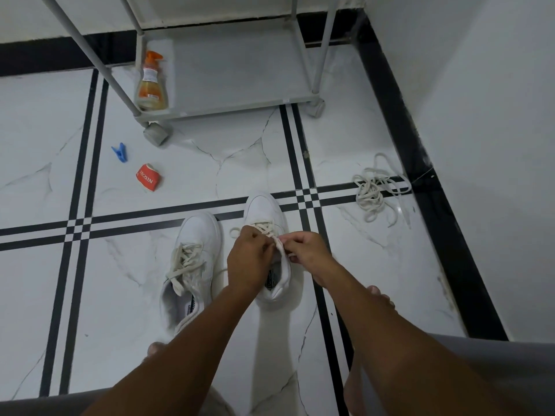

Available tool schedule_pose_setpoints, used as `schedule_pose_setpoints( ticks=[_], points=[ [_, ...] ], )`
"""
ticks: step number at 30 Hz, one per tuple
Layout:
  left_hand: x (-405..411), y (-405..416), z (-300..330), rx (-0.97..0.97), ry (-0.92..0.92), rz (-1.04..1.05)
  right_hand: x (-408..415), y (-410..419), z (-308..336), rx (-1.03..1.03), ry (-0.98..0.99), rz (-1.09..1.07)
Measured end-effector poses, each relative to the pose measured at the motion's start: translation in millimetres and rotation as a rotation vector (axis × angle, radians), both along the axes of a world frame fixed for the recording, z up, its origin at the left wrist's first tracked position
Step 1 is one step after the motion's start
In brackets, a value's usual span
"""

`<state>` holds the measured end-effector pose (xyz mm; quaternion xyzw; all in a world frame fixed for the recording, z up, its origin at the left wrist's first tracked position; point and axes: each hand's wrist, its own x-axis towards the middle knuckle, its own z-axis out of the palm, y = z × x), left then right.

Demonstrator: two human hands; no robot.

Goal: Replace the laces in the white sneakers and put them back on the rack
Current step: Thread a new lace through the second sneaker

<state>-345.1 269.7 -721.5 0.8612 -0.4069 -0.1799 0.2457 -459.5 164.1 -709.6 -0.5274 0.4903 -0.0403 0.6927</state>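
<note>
Rack (228, 111): bottom shelf holds one spray bottle (151, 82); left hand (247, 259) and right hand (306, 250) pinch lace (277, 243) at right sneaker (264, 208).

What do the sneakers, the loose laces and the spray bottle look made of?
Sneakers: smooth white leather or synthetic, judging by a soft sheen. Loose laces: flat off-white woven fabric, limp and tangled. Spray bottle: clear plastic, orange liquid visible through it.
</note>
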Motion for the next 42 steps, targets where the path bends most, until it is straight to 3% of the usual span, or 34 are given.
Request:
schedule_pose_setpoints(
  ticks=[9,11,13,15,17,20,22,24,26,28,30,32,36,38,42],
  points=[
    [5,21,4,-0.042,0.116,-0.004,17,-5,8,-0.192,0.148,0.235],
    [5,37,-1,0.008,0.100,0.033,28,-11,19,-0.044,0.063,-0.024],
    [5,46,-5,-0.008,0.140,0.073,36,-26,37,0.240,-0.183,-0.397],
    [5,47,-8,-0.020,0.245,0.192,36,-44,52,0.386,-0.272,-0.538],
    [5,44,-8,0.029,0.348,0.353,34,-56,51,0.275,-0.072,-0.288],
    [8,41,-10,0.144,0.383,0.383,28,-44,40,-0.175,0.465,0.538],
    [12,41,-14,0.191,0.382,0.328,29,-28,36,-0.236,0.547,0.726],
    [17,42,-20,0.245,0.350,0.282,36,-17,36,-0.309,0.468,0.652],
    [20,42,-28,0.261,0.312,0.227,47,-18,49,-0.308,0.259,0.457],
    [21,40,-33,0.256,0.287,0.194,57,-29,66,-0.137,-0.004,0.124],
    [21,39,-31,0.245,0.292,0.190,59,-39,74,0.226,-0.257,-0.234],
    [19,39,-29,0.228,0.305,0.203,56,-40,71,0.280,-0.168,-0.308],
    [14,38,-23,0.243,0.299,0.212,47,-16,46,-0.170,0.521,0.374],
    [11,36,-19,0.259,0.290,0.207,49,-3,41,-0.311,0.627,0.600],
    [13,38,-26,0.241,0.331,0.205,63,-15,46,-0.429,0.581,0.642]
  ],
)
